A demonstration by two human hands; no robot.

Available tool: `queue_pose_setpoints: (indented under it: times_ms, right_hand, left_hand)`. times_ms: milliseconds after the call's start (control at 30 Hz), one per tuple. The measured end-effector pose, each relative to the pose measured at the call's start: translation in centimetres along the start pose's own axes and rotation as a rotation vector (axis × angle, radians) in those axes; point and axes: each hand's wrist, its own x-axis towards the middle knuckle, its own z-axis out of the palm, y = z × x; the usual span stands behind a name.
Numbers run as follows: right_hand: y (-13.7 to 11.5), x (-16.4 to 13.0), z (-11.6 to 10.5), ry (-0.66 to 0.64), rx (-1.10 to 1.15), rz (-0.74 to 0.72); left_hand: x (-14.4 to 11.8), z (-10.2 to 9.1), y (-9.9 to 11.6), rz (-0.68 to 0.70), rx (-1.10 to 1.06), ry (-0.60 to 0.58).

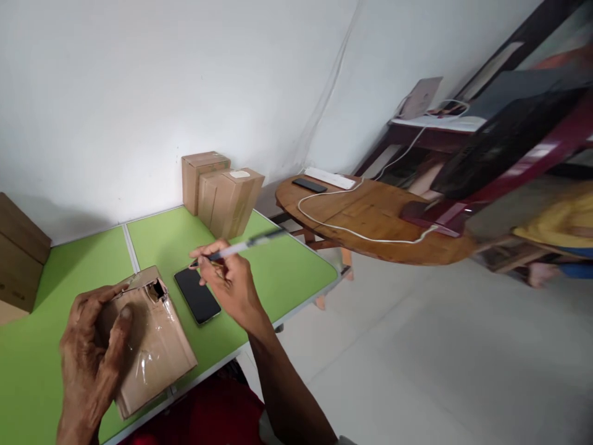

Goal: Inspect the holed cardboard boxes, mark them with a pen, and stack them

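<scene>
A small cardboard box (157, 346) with shiny clear tape lies tilted at the near edge of the green table. One upper corner of it is torn into a dark hole. My left hand (95, 346) grips the box from its left side, thumb on the top face and fingers along the far edge. Between the closed fingers of my right hand (229, 281) is a pen (230, 250), its far end blurred by motion. The hand hovers above a dark-screened phone (198, 296) lying beside the box.
Two taped cardboard boxes (227, 201) stand at the table's back, and a larger carton (21, 253) at the left. Right of the green table (287, 272) is a wooden table (361, 213) with another phone (309, 185), a power strip (328, 177) and a white cable. A blurred person sits at far right.
</scene>
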Motion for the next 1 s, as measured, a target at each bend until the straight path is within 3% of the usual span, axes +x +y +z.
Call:
queue_pose_setpoints:
  times_ms: [67, 133, 333, 433, 533, 667, 800, 900, 1000]
  right_hand:
    - [1.8, 1.5, -1.2, -0.115, -0.430, 0.159]
    - [4.1, 2.2, -2.3, -0.182, -0.708, 0.304]
    - [9.8, 0.5, -2.6, -0.268, -0.923, 0.539]
    - [10.4, -0.4, -2.3, -0.273, -0.955, 0.564]
    - [9.3, -1.1, -1.5, -0.232, -0.959, 0.541]
    - [7.3, -2.5, 1.4, -0.224, -0.882, 0.515]
    - [6.9, -3.4, 4.3, -0.232, -0.768, 0.579]
    - [7.6, -3.4, 4.2, -0.208, -0.653, 0.636]
    - [8.0, -4.0, 2.6, -0.210, -0.488, 0.664]
  left_hand:
    - [0.0, 0.0, -0.4, -0.003, 0.007, 0.009]
    - [0.0, 0.1, -0.7, -0.009, 0.011, 0.004]
    - [0.0, 0.3, -1.0, -0.021, 0.027, 0.021]
    - [0.2, 0.1, -1.4, 0.002, 0.043, 0.016]
    - [0.2, -0.1, -1.6, -0.001, 0.055, -0.013]
    - [0.2, 0.0, -1.6, -0.007, 0.060, 0.014]
    - [0.3, 0.2, -1.6, -0.028, 0.025, 0.013]
    - [0.1, 0.2, -1.6, -0.027, 0.001, 0.002]
    - [-0.1, 0.4, -1.5, -0.036, -0.035, 0.020]
